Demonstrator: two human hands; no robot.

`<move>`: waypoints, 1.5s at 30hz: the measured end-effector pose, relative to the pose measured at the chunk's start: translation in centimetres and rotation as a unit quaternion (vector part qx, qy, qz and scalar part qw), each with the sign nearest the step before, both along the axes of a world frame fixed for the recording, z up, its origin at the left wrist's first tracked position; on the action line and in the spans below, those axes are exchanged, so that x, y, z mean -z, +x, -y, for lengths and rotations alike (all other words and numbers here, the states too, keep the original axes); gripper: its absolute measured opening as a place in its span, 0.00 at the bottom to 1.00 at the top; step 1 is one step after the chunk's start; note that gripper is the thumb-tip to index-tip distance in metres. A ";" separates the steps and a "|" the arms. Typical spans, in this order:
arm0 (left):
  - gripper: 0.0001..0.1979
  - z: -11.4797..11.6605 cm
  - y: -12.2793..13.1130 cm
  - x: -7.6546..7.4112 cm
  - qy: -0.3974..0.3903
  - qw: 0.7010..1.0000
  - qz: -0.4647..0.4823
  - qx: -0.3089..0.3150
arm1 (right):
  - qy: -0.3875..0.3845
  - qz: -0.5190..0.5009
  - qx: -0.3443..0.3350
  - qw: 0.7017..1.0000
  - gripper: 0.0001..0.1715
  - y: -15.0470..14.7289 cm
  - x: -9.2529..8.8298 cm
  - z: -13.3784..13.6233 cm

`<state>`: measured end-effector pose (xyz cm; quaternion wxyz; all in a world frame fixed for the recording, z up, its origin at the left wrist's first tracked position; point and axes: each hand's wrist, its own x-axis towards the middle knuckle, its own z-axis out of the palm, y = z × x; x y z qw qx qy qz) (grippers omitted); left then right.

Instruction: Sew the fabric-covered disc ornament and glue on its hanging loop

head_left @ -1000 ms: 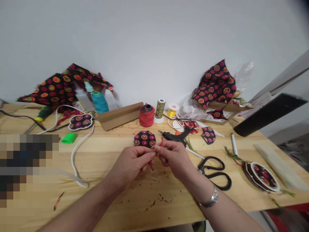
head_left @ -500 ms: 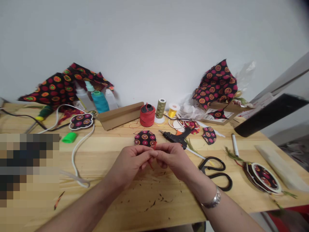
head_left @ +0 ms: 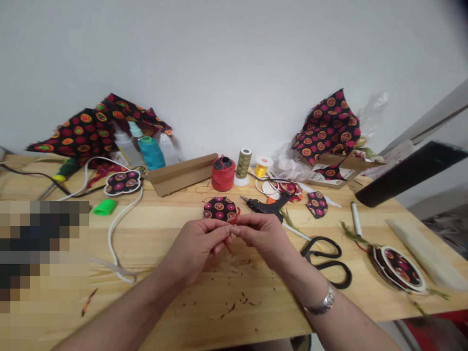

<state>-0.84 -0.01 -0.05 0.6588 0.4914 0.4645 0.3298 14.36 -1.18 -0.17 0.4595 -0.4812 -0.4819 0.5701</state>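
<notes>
My left hand and my right hand meet fingertip to fingertip over the middle of the table. Both are closed in a pinch on a short red thread; one end sticks up above the fingers and another hangs below. The part between the fingertips is hidden. Just behind the hands lies a round patterned fabric piece, black with red and orange circles. A black glue gun rests beyond my right hand. Scissors with black handles lie beside my right forearm.
A red thread spool, olive thread spool and yellow spool stand at the back. A cardboard tray is left of them. Fabric-covered discs and a black roll lie right. A white cord curves across the left.
The red thread's upper end now sticks out farther and leans right. My right fingers have shifted slightly; both hands stay pinched together in nearly the same place.
</notes>
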 end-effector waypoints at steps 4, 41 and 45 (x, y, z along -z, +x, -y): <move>0.11 -0.1 0.0 0.0 -0.023 0.999 0.030 0.008 | 0.026 0.005 0.026 0.999 0.05 0.0 0.4 -0.1; 0.04 0.4 0.4 -0.3 0.173 0.981 -0.093 -0.004 | 0.028 0.083 0.068 0.994 0.09 0.4 -0.5 -0.1; 0.06 0.7 0.4 0.5 0.329 0.932 -0.151 -0.019 | 0.008 0.063 0.073 0.995 0.09 0.3 -0.4 0.0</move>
